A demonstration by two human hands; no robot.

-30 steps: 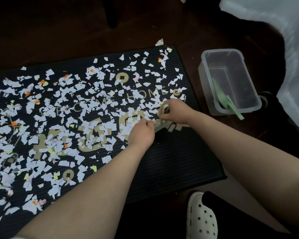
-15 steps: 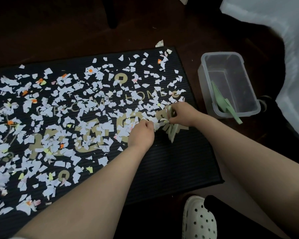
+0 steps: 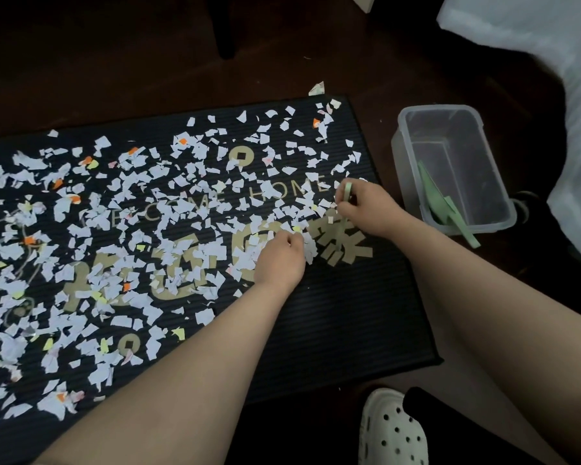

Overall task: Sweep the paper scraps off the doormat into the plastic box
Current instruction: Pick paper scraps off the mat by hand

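Note:
A black ribbed doormat (image 3: 342,317) with gold lettering lies on the floor, covered with several white and coloured paper scraps (image 3: 168,229). A clear plastic box (image 3: 416,129) stands on the floor just right of the mat, with green pieces (image 3: 440,203) inside, one poking over its near rim. My right hand (image 3: 369,209) grips a small pale green tool (image 3: 348,193) at the mat's right part, close to the box. My left hand (image 3: 280,260) rests curled on the mat at the edge of the scraps; what its fingers hold is hidden.
A white perforated clog (image 3: 393,431) stands below the mat's near right corner. A white fabric mass (image 3: 550,62) fills the upper right. A dark furniture leg (image 3: 225,25) stands beyond the mat. One scrap (image 3: 317,88) lies off the mat's far corner.
My right hand has shifted slightly toward the box. Scraps have cleared from the gold character beneath it. The left hand has barely moved.

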